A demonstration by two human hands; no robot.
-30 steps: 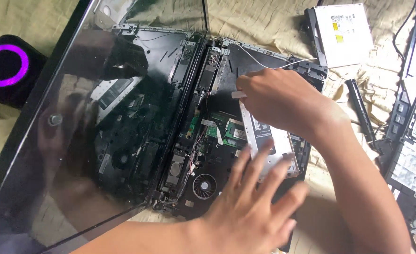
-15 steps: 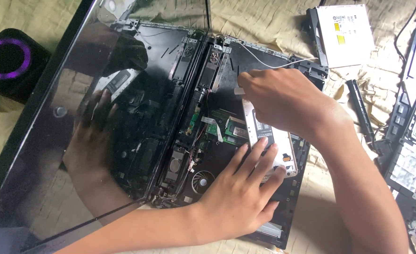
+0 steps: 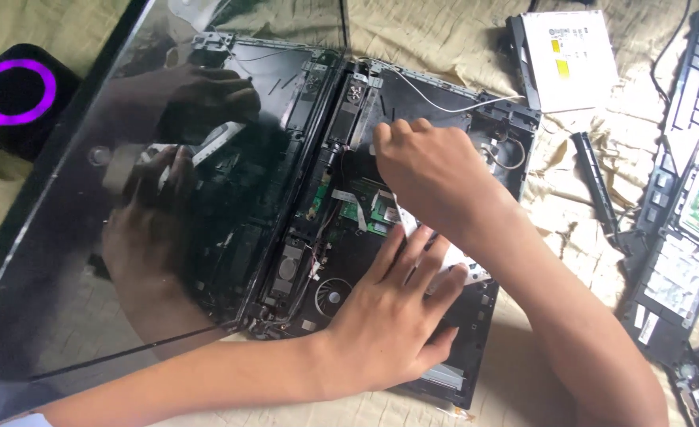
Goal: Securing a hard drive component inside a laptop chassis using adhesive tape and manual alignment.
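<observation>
Head view: an opened laptop base (image 3: 413, 111) lies on a beige cloth (image 3: 444, 39), its glossy screen (image 3: 128, 221) folded flat to the left and mirroring both hands.

The left hand (image 3: 389, 316) lies flat on the near right part of the base, palm down, fingers spread and stretched toward a silvery metal bracket (image 3: 452, 261) that sits at the base's right edge. The fingertips rest on the bracket; the hand grips nothing.

The right hand (image 3: 432, 170) comes in from the right, over the middle of the base. Its fingers are curled down and close together, tips at the bracket's far end, just beside the green board (image 3: 365, 209). Whether they pinch the bracket or only press on it cannot be told, as the hand covers that spot.

A round fan (image 3: 332, 296) shows near the base's front edge, left of the left hand. A white wire (image 3: 444, 99) runs along the base's far edge.

On the cloth beyond the far right corner lies a white optical drive (image 3: 567, 59). A keyboard frame (image 3: 681, 198) lies at the cloth's right edge, a black strip (image 3: 595, 186) between it and the base. A black speaker with a purple ring (image 3: 13, 91) stands at the far left.
</observation>
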